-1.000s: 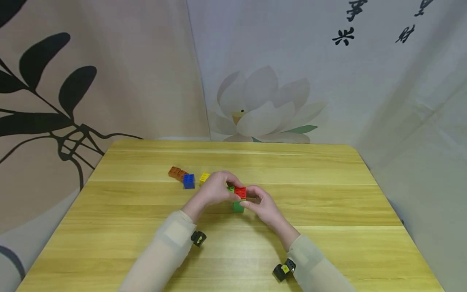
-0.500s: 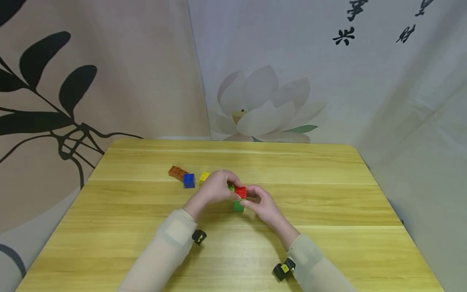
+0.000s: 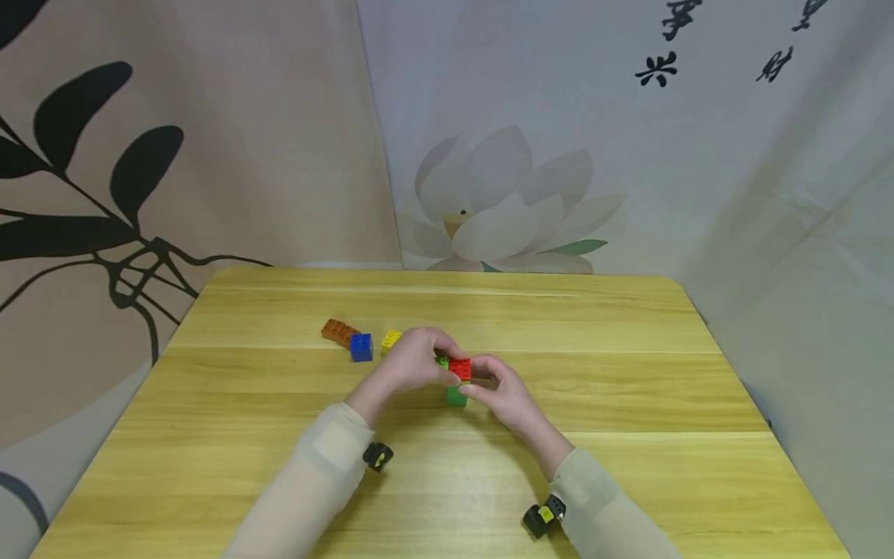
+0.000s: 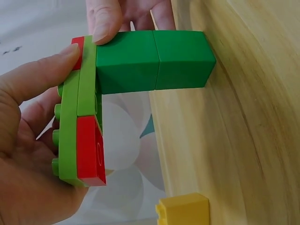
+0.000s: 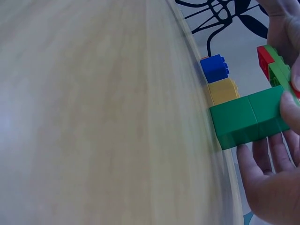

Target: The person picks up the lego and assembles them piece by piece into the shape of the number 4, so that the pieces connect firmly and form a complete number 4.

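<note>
Here, joined blocks (image 4: pixel 69 126), dark-green end (image 4: pixel 129 63) between right fingers (image 5: pixel 251 169)

"What's hidden in the head view?"

"Behind my left hand (image 3: pixel 417 362), most of the light green bricks (image 3: pixel 442 362); at the hand's ten o'clock, part of the yellow block (image 3: pixel 389 340)."

"Cut off?"

"My right hand (image 5: pixel 279 187), four o'clock, right wrist view."

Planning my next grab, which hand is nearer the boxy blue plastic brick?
Left. Your left hand is to the blue brick's right; your right hand is farther right, beyond the left one.
</note>
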`<state>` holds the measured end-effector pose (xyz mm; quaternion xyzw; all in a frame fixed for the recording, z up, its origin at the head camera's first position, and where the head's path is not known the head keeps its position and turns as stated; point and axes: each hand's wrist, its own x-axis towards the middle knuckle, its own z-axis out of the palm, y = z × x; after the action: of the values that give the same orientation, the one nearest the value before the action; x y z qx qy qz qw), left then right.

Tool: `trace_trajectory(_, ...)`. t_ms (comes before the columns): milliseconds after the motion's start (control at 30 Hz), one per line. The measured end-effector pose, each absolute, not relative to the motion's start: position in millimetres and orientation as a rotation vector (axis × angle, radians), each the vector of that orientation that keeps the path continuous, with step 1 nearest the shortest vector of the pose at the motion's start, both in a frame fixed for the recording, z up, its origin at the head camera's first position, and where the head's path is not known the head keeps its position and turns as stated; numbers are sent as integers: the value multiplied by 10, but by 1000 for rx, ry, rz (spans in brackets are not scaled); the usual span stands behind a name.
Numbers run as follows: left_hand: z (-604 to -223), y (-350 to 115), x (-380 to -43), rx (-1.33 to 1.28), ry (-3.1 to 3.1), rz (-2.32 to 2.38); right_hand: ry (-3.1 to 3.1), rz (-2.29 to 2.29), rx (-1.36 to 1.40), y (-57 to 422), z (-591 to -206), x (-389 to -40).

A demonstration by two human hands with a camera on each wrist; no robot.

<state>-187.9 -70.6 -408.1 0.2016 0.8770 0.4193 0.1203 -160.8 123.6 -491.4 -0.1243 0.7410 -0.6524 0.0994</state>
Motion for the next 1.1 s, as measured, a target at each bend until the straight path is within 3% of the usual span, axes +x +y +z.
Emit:
trace_trajectory(433, -4088, -954, -1836, 710, 2570, 1288, 2179, -1937, -352, 1229, -4914, -1605)
trace_trajectory(1100, -4175, -1510, -1890, 442, 2702, 1559, 2198, -1931, -302, 1209, -4882, -1596)
